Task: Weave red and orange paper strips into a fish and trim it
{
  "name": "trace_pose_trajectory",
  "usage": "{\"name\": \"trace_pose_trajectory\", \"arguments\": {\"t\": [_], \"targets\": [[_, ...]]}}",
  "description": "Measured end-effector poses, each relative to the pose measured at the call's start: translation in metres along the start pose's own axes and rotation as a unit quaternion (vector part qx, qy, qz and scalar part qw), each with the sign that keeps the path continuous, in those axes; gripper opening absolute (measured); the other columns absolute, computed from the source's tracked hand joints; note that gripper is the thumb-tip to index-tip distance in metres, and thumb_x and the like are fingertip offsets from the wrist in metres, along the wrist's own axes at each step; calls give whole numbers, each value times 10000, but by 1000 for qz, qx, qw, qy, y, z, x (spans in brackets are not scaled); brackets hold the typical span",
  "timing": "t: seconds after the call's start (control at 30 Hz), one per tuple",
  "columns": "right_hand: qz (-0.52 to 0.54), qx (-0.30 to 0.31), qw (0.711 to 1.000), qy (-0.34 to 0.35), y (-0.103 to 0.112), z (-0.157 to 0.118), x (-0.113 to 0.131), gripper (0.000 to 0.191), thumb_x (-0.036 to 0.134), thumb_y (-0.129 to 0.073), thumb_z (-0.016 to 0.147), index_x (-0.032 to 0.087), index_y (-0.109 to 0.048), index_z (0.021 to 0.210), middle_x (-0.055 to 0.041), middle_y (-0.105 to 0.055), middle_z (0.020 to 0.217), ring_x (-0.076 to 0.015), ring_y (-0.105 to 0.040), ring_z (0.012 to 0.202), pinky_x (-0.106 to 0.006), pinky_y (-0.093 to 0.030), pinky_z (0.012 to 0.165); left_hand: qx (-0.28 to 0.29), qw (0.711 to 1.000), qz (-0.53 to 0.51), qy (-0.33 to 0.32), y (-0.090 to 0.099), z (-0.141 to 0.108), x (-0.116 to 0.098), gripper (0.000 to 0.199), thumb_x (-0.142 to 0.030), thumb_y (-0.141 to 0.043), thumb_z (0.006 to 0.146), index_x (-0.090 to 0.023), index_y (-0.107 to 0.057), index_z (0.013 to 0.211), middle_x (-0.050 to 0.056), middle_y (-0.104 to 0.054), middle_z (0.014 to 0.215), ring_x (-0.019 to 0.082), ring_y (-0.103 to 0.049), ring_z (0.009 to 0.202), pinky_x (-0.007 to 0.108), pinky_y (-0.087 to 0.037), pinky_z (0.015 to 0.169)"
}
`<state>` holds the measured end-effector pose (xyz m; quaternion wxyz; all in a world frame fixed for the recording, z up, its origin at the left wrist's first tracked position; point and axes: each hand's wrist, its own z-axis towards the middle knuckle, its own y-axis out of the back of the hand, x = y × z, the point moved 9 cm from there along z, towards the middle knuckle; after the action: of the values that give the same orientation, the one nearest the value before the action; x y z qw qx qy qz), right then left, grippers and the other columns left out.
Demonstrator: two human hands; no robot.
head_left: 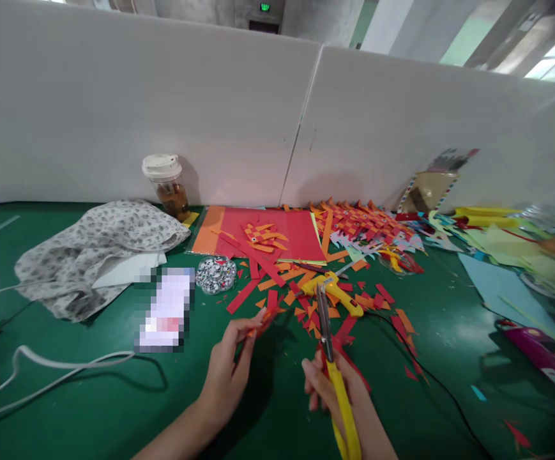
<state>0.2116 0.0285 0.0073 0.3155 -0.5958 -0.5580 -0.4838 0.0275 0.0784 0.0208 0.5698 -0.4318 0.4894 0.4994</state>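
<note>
Pinched between the fingertips of my left hand (229, 358) is a small red and orange paper piece (264, 321). My right hand (337, 386) is wrapped round yellow-handled scissors (324, 319), whose blades point up and away and look closed. Red paper shows beside that hand, under the scissors. Just beyond the blades lies a yellow glue gun (337, 291) among red and orange paper scraps (301, 281). A small woven paper figure (264, 237) rests on red and orange sheets (296, 223). More woven pieces (363, 220) are heaped to the right.
A round tray of googly eyes (216, 275), a blurred phone (167, 310), patterned cloth (99, 246) and a lidded cup (167, 185) are at the left. A black cord (442, 386) and purple tool (540, 351) lie right. A white partition (162, 102) stands behind.
</note>
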Motion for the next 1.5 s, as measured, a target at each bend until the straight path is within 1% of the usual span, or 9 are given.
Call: {"name": "trace_pose_trajectory", "arguments": {"t": [0.1,0.17,0.47,0.67,0.77,0.9,1.17,1.4,1.5], "targets": [[28,10,1000,-9,-6,-4,2,423,525,-697,641,196,-475,786,7,-601,690,-137,-609,560,-239,-502,517,74,969,127,-198,-12,-11,-28,278,-93,-389,888,-216,-604,1015,88,-561,1286,190,-459,1234,362,-331,1056],[50,9,999,-16,-10,-4,1,444,515,-725,610,198,-485,807,-11,-617,742,-171,-642,651,-260,-527,570,101,950,159,-250,-17,-16,-37,305,-89,-397,883,-214,-634,1029,91,-565,1275,196,-458,1233,383,-315,1065],[83,17,996,13,-31,3,1,453,484,-790,513,204,-478,687,0,-591,641,-196,-628,640,-321,-547,634,184,974,105,-83,-30,-13,-23,308,-164,-515,853,-282,-651,1103,79,-582,1243,249,-461,1227,426,-211,1099],[73,52,996,5,-30,2,3,439,454,-775,550,211,-439,696,7,-580,650,-175,-626,584,-316,-546,611,-29,1000,-3,1,7,5,-7,389,-200,-594,796,-251,-575,1182,77,-472,1369,246,-375,1293,395,-244,1090],[48,88,995,7,-31,0,7,430,443,-773,548,212,-451,716,21,-560,617,-157,-597,555,-287,-519,563,-87,979,-134,129,15,10,10,462,-319,-617,781,-229,-509,1221,87,-465,1368,261,-405,1267,360,-393,987],[31,94,995,14,-23,3,15,435,425,-773,535,216,-442,724,37,-541,626,-117,-539,545,-247,-480,551,39,903,-286,318,-17,2,24,555,-573,-416,821,-150,-574,1143,150,-635,1130,313,-611,1006,346,-539,647],[-28,87,995,40,3,18,30,375,409,-728,602,213,-423,698,27,-554,672,-104,-509,575,-238,-448,585,53,918,-206,334,-24,-9,33,444,-229,-836,503,-110,-668,897,90,-718,789,180,-654,639,229,-507,523],[33,37,998,49,2,27,33,417,404,-759,572,216,-403,682,24,-566,675,-109,-521,559,-255,-464,580,50,903,-246,348,-31,-17,35,481,-217,-828,524,-131,-632,955,89,-700,784,215,-646,659,291,-508,552],[77,16,995,59,7,32,31,424,387,-766,579,217,-404,721,7,-588,728,-137,-568,635,-275,-486,626,49,903,-308,297,-29,-14,28,511,-213,-839,490,-188,-631,955,87,-691,959,285,-635,891,378,-517,718]]}}
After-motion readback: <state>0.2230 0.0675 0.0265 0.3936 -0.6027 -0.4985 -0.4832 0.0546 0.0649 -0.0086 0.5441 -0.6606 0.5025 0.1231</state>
